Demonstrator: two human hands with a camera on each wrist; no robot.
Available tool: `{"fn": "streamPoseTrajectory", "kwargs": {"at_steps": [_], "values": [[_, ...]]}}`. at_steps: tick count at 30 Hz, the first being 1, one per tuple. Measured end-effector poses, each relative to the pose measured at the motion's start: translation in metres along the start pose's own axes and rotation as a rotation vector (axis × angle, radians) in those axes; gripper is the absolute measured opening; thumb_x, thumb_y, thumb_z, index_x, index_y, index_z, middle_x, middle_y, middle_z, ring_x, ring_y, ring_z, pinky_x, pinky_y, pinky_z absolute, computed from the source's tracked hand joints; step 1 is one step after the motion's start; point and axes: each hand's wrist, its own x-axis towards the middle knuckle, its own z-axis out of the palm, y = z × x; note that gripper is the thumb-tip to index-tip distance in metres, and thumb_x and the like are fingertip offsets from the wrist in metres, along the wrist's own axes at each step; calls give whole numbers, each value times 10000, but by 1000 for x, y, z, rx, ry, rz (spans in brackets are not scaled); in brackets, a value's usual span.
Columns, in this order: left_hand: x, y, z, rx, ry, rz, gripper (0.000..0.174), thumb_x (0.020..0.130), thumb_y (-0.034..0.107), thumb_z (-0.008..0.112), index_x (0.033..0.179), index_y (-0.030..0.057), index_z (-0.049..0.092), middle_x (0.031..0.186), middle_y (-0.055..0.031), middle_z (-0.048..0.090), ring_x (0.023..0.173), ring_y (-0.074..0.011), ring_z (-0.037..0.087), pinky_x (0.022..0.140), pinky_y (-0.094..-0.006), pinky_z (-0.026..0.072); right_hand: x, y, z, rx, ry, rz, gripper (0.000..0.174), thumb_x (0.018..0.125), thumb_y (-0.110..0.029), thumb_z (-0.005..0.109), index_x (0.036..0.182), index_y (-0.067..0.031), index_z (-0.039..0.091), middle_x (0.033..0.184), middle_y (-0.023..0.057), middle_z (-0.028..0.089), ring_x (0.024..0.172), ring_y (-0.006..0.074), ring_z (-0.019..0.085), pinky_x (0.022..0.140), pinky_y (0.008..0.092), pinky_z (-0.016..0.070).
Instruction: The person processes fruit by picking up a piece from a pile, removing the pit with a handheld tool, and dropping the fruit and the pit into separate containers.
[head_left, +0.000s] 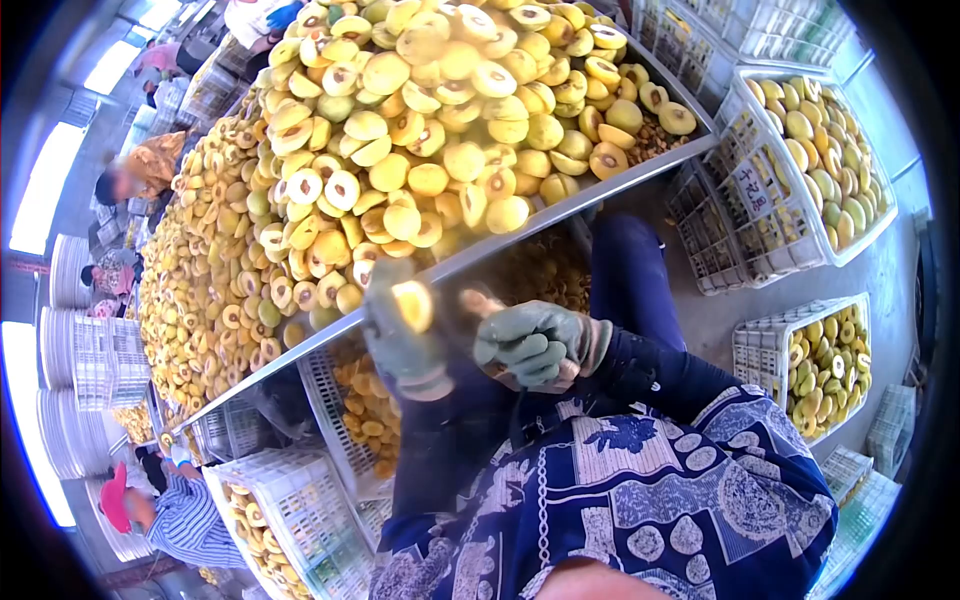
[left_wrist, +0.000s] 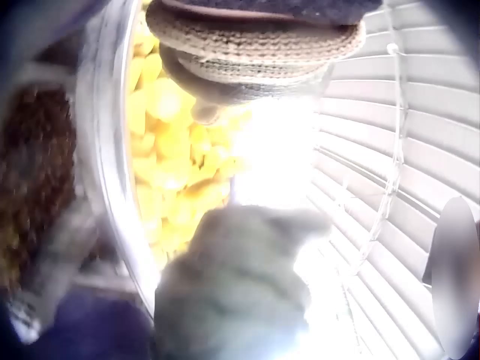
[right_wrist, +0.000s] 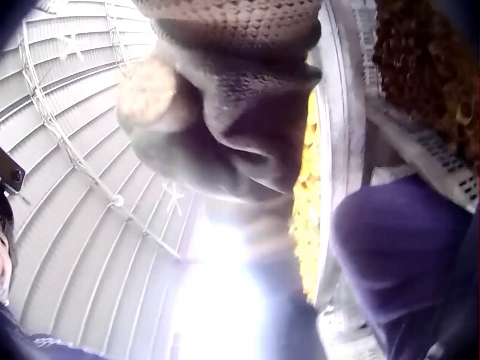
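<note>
In the head view, my gloved left hand (head_left: 408, 345) holds a yellow peach half (head_left: 412, 306) near the table's metal edge, blurred. To its right, my gloved right hand (head_left: 535, 345) curls its fingers round a tool's wooden handle (head_left: 568, 371); the handle's round end (right_wrist: 148, 91) shows large in the right wrist view. A blurred, brownish tip (head_left: 482, 302) sticks out toward the left hand; its kind cannot be told. Beyond both hands, a big heap of halved peaches (head_left: 390, 175) covers the table, many with stones in them.
The metal table edge (head_left: 440, 268) runs slantwise before my knees. Under it stands a crate (head_left: 325, 400) of peach pieces. Crates of peach halves (head_left: 745, 190) (head_left: 760, 350) stand at right, another crate (head_left: 290, 500) at lower left. Other people (head_left: 190, 520) sit along the left.
</note>
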Motion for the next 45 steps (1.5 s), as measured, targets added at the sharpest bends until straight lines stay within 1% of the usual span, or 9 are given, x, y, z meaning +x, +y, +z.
{"fn": "streamPoseTrajectory", "kwargs": {"at_steps": [3, 5, 13, 19, 25, 30, 35, 36, 45], "values": [[-5, -67, -25, -663, 201, -639, 365, 930, 278, 539, 1105, -32, 615, 1043, -173, 637, 959, -291, 606, 833, -344, 490, 2, -12, -16, -101, 356, 63, 191, 906, -179, 546, 920, -8, 629, 537, -24, 443, 352, 70, 346, 332, 203, 307], [-5, -110, -60, -166, -138, -706, 364, 947, 289, 509, 1089, -26, 625, 1084, -146, 634, 916, -216, 616, 823, -318, 481, 5, -11, -22, -537, 757, 48, 233, 849, -236, 591, 885, -12, 640, 548, -19, 462, 377, 73, 392, 334, 217, 327], [6, -160, 30, 259, -614, -206, 531, 776, 365, 632, 1249, 137, 562, 1086, -159, 638, 1013, -338, 595, 912, -422, 444, 23, -1, -26, -691, 771, 78, 315, 809, -286, 594, 920, -1, 670, 591, 42, 561, 415, 115, 509, 383, 252, 419], [58, -144, 21, 306, -1022, -427, 552, 672, 427, 716, 1099, 84, 643, 996, -168, 670, 949, -321, 631, 854, -393, 484, 22, -7, -20, -819, 837, 69, 306, 799, -269, 604, 922, 3, 671, 589, 62, 564, 419, 141, 529, 407, 275, 430], [23, -154, 29, 133, -539, -387, 490, 686, 368, 785, 1026, 53, 628, 868, -119, 674, 842, -232, 644, 763, -330, 506, 30, -10, -1, -813, 780, 7, 258, 823, -248, 600, 877, 3, 624, 552, 53, 540, 406, 129, 508, 386, 270, 403], [22, -74, 28, -892, -276, -703, 202, 837, 28, 644, 1033, 58, 605, 887, -44, 632, 819, -125, 600, 710, -241, 499, 38, -13, 30, -971, 699, -113, 195, 850, -246, 584, 852, -55, 547, 580, 36, 549, 440, 116, 530, 394, 262, 419], [41, 31, 13, -1223, -217, -1004, 351, 939, 164, 514, 1260, 23, 537, 1067, -102, 598, 803, -141, 575, 677, -230, 490, 39, -8, 13, -1298, 706, -467, 259, 871, -289, 581, 995, -64, 555, 651, 49, 599, 514, 133, 595, 465, 277, 490], [15, 4, 27, -1265, -315, -736, 458, 956, 334, 495, 1293, 24, 488, 1270, -121, 520, 1012, -232, 581, 783, -328, 509, 35, -8, 6, -1438, 734, -501, 301, 871, -285, 588, 1065, -57, 553, 725, 109, 647, 609, 203, 654, 540, 317, 519], [-1, 38, 33, -1284, -194, -832, 620, 921, 503, 488, 1250, -22, 473, 1177, -169, 553, 1001, -290, 572, 820, -388, 512, 23, 0, -8, -1582, 768, -545, 355, 867, -266, 569, 1171, -86, 530, 832, 184, 664, 755, 288, 675, 644, 361, 525]]}}
